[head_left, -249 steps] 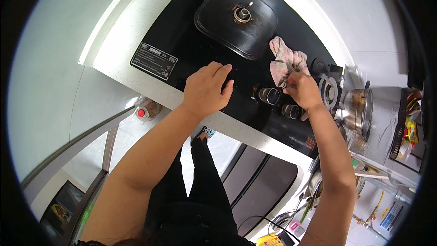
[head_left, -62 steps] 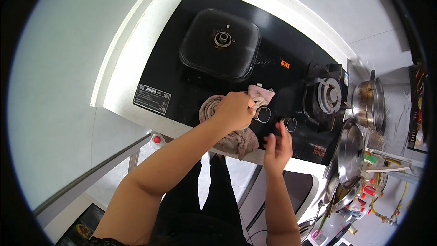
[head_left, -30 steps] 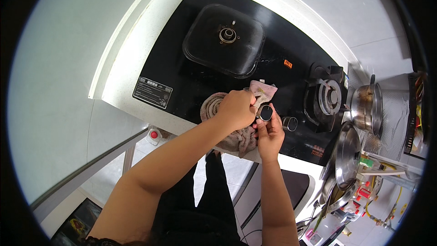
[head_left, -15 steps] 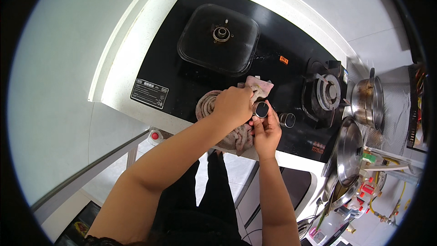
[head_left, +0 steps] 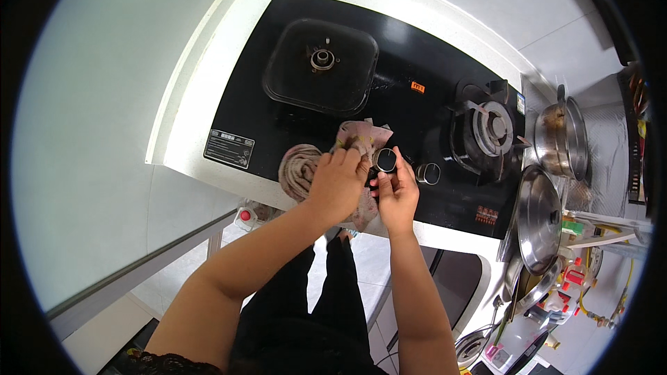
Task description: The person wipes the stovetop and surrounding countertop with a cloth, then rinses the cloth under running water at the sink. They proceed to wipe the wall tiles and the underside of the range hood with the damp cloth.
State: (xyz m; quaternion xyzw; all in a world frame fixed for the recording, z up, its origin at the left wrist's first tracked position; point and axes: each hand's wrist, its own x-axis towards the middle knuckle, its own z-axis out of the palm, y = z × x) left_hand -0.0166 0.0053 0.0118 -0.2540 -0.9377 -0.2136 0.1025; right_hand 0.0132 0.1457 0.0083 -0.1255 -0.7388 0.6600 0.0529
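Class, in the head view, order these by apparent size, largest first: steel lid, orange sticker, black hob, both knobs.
Black hob
Steel lid
Knob at the right hand, other knob: too alike to rank
Orange sticker

Shows black across the gas cooktop [head_left: 253,101], with silver rims and black faces on the control knobs [head_left: 386,159]. Mixes pale pink, beige and brownish blotches in the rag [head_left: 356,132]. Carries orange on the sticker [head_left: 417,87], off-white on the surface [head_left: 184,125], red on the bottle cap [head_left: 245,215].
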